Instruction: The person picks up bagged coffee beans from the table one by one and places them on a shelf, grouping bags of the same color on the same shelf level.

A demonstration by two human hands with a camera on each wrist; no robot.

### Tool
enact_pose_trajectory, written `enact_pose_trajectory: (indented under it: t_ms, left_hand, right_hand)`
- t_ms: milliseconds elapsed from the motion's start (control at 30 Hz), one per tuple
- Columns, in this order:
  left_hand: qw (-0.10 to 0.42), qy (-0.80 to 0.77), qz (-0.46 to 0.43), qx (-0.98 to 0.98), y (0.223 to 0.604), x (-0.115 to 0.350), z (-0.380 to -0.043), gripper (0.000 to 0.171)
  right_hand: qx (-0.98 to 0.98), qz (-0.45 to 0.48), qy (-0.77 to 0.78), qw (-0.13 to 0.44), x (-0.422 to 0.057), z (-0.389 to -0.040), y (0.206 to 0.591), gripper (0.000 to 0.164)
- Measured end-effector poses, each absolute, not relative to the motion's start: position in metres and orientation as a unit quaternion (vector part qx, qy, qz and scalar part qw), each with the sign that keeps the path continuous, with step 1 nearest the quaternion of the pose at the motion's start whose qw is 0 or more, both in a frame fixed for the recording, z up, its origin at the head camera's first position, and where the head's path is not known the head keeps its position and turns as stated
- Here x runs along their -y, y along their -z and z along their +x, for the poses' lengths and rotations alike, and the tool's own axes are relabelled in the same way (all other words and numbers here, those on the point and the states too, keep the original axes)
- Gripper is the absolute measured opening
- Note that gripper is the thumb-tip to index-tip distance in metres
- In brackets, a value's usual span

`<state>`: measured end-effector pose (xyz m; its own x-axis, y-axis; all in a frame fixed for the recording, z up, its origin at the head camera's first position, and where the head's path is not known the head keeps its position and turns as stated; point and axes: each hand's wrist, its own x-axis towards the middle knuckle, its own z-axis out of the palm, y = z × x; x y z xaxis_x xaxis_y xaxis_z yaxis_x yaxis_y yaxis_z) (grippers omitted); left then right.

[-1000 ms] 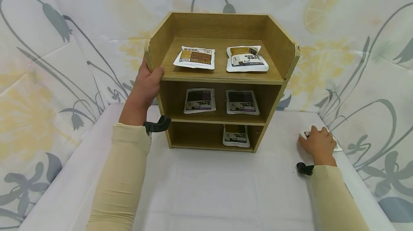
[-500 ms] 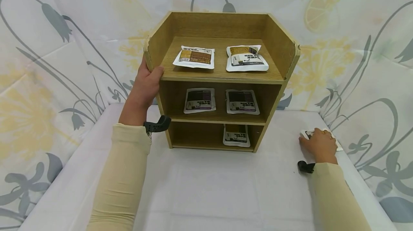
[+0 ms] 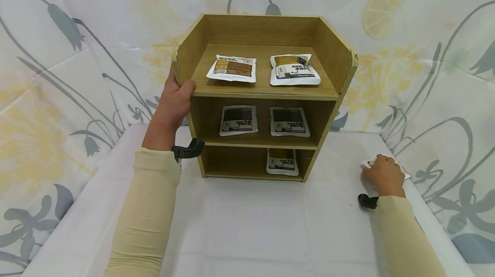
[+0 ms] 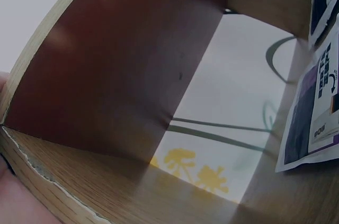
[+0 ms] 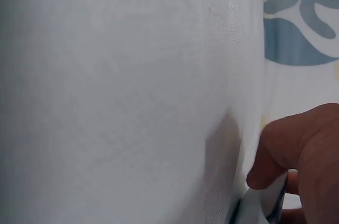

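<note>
My left hand [image 3: 172, 103] grips the left side panel of a small wooden shelf unit [image 3: 267, 96], thumb on the front edge of the top board. At the right of the table my right hand [image 3: 386, 175] pinches a white pouch [image 3: 404, 173], mostly hidden under the palm. In the right wrist view, the thumb and fingers bend round the edge of that pouch [image 5: 271, 203]. Two white pouches with brown and yellow labels, a left one [image 3: 233, 69] and a right one [image 3: 294, 70], lie on the top board.
Two dark-labelled pouches, left [image 3: 238, 120] and right [image 3: 289, 121], sit on the middle shelf. Another pouch [image 3: 282, 162] stands at the right of the bottom compartment. A white cloth covers the table [image 3: 247, 225]. Flowered cloth [image 3: 386, 53] hangs behind and at both sides.
My right hand has closed further on the pouch, and less of the pouch's printed face shows than before. The left hand and shelf unit hold their place.
</note>
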<state>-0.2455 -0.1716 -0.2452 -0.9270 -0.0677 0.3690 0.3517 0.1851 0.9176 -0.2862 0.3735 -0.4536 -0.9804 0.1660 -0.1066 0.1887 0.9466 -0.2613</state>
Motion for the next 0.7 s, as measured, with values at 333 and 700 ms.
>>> enact_pose_trajectory:
  t_ms: [333, 700]
  left_hand:
    - [0.162, 0.633, -0.089, 0.751, 0.243, 0.172, -0.244, 0.044]
    - [0.162, 0.643, -0.1, 0.742, 0.243, 0.171, -0.246, 0.048]
  right_hand:
    - [-0.986, 0.073, 0.135, 0.063, -0.366, -0.273, 0.446, 0.062]
    - [-0.988, 0.056, 0.125, 0.068, -0.348, -0.256, 0.433, 0.058]
